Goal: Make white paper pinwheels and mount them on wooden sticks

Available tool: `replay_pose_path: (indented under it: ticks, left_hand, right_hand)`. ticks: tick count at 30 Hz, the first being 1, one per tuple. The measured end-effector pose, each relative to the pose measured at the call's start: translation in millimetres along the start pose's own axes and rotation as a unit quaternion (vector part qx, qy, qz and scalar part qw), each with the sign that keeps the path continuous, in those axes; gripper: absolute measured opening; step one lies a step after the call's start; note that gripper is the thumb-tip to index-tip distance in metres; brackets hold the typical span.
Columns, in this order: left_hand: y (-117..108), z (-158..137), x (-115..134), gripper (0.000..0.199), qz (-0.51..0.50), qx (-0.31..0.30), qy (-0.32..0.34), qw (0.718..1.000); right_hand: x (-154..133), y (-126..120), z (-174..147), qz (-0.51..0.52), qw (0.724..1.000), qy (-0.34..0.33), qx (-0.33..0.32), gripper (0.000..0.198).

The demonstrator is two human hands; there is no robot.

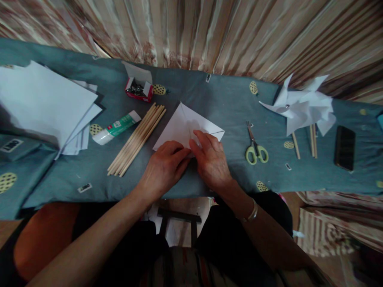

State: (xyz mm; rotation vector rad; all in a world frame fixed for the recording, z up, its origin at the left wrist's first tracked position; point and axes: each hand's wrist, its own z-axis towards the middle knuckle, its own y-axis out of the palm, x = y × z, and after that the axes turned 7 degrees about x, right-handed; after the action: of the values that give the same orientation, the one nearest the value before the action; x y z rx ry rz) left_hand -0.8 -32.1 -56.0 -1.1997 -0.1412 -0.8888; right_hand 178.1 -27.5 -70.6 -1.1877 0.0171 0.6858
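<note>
A white sheet of paper (183, 123), folded into a triangle, lies on the blue-grey cloth-covered table (227, 99) in front of me. My left hand (164, 165) presses on its near corner with fingers bent. My right hand (211, 157) lies flat on the paper's near right part, fingertips along a fold. The two hands touch each other at the paper's near edge. A bracelet sits on my right wrist.
A bundle of wooden sticks (137, 139), a glue tube (116, 127), a stack of white paper (44, 105) and a red box of pins (139, 88) lie to the left. Green scissors (255, 148), white paper pinwheels (302, 107) on sticks and a black phone (344, 147) lie right.
</note>
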Motion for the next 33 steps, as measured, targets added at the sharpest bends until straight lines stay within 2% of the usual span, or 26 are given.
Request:
replay_pose_path:
  ticks: [6,11,15,21,27,33]
  left_hand:
    - [1,0,-1,0.019,-0.010,-0.002,0.003,1.000]
    - [1,0,-1,0.017,0.010,0.000,0.010,1.000]
    - [1,1,0,0.016,0.018,0.005,0.024,1.000]
    - [1,2,0,0.013,0.019,0.005,0.027,0.999]
    - [-1,1,-1,0.012,0.020,-0.013,0.019,1.000]
    - [-3,2,-2,0.012,0.027,-0.010,0.029,0.999]
  right_hand:
    - [-3,-1,1,-0.012,1.000,-0.018,-0.013,0.033]
    - [-4,2,1,-0.067,0.996,-0.064,0.020,0.032]
    - [-1,1,1,-0.034,0.998,-0.040,0.045,0.032]
    - [14,-19,10,0.038,0.998,-0.007,0.048,0.040]
    - [30,-29,21,-0.012,0.997,0.076,0.019,0.045]
    - [33,-33,25,-0.037,0.996,0.075,0.013,0.043]
